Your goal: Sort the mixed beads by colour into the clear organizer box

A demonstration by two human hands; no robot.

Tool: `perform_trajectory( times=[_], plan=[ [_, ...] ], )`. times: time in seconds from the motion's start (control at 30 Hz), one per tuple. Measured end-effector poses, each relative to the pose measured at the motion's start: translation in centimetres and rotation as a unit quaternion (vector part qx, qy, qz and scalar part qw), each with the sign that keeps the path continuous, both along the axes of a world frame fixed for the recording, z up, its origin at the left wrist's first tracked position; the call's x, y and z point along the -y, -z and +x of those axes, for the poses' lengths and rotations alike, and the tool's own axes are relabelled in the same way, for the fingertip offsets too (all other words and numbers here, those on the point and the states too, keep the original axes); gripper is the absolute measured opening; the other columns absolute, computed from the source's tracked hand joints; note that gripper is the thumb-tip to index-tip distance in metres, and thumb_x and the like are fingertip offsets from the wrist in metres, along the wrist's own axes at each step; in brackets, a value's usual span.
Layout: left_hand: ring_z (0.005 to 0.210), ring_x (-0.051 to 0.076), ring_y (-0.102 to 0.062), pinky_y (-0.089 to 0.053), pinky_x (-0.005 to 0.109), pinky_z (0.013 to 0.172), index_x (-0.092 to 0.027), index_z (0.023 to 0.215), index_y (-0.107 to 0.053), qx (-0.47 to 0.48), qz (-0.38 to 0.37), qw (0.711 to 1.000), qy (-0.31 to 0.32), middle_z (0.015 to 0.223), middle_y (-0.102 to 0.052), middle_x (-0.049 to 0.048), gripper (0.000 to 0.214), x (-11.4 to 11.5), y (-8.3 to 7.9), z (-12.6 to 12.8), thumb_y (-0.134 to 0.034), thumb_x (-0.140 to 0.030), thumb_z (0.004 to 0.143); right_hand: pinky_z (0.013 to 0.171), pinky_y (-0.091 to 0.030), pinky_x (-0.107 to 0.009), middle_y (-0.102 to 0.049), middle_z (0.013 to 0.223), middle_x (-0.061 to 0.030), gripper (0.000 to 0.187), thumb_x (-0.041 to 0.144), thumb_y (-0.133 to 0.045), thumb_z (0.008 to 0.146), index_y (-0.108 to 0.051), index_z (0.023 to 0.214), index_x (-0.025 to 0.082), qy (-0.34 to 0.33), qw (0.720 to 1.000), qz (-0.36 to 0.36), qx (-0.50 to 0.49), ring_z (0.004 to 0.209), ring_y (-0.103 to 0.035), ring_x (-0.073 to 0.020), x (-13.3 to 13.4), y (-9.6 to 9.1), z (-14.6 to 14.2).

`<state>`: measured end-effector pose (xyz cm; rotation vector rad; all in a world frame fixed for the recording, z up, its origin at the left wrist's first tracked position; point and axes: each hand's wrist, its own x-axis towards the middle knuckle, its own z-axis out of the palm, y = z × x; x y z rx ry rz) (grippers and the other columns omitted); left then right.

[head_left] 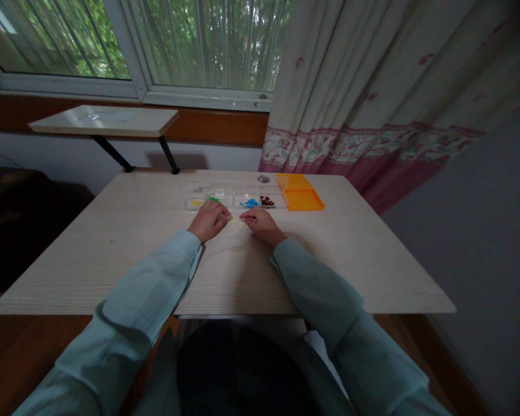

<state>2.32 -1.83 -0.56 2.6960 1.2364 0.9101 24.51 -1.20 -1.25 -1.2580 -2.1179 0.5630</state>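
My left hand [211, 221] rests low over the table, its fingers bent and closed, the tips beside tiny yellow pieces [232, 220]. Facing it, my right hand [260, 223] has thumb and forefinger pinched together just right of those pieces. Whatever either hand holds is too small to make out. Just behind both hands lies a clear compartment tray [234, 190]. Its front compartments hold yellow bits [196, 203], green bits [214, 199], blue bits [249, 203] and dark brown bits [267, 201].
An orange plastic case [304, 199] lies open at the tray's right end. A small grey round thing [264, 179] sits behind the tray. At the back left, a raised shelf [151, 122] stands on black legs. Window and curtain [320, 86] border the table's [329, 260] far side.
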Motion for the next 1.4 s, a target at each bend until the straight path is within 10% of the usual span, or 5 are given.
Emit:
perform_trajectory(
  times=[1.4],
  plan=[
    [0.084, 0.022, -0.049, -0.04, 0.04, 0.081, -0.019, 0.078, -0.055, 0.061, -0.016, 0.998, -0.016, 0.082, -0.057, 0.008, 0.034, -0.6, 0.9, 0.3, -0.032, -0.036, 0.098, 0.075, -0.045, -0.029, -0.066, 0.083, -0.0052, 0.021, 0.028, -0.055, 0.091, -0.074, 0.095, 0.019, -0.01, 0.989, 0.121, -0.081, 0.079, -0.057, -0.0158, 0.4, 0.0, -0.7]
  ],
)
